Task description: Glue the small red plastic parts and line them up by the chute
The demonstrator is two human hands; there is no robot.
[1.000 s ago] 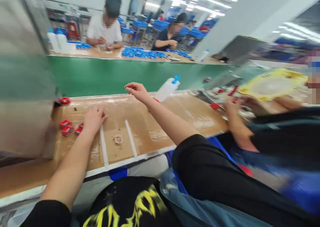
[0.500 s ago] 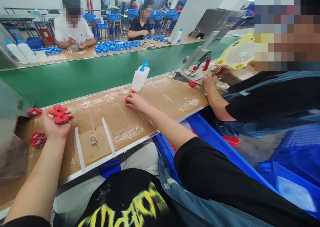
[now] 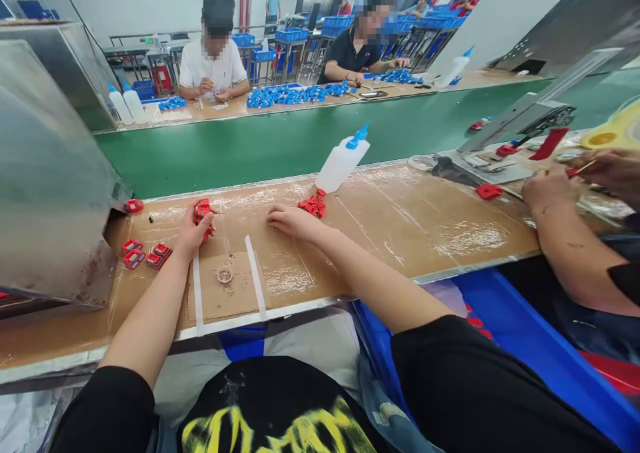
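My left hand (image 3: 193, 230) is closed round a small stack of red plastic parts (image 3: 203, 211) on the brown taped worktop (image 3: 390, 220). My right hand (image 3: 290, 220) rests on the worktop with fingers loosely curled and nothing visible in it, just left of a small pile of red parts (image 3: 314, 204). Several more red parts (image 3: 145, 253) lie left of my left hand. A small ring-shaped piece (image 3: 225, 275) sits between two white tape strips near the front edge.
A white squeeze bottle with a blue cap (image 3: 343, 161) stands behind the pile. A green conveyor belt (image 3: 260, 146) runs beyond the worktop. A metal housing (image 3: 45, 173) is at left. A co-worker's hands (image 3: 550, 186) work at right; two people sit across the belt.
My left hand has brought its red parts rightward toward the middle of the worktop. My right hand has let go of the red pile by the bottle and drawn back a little.
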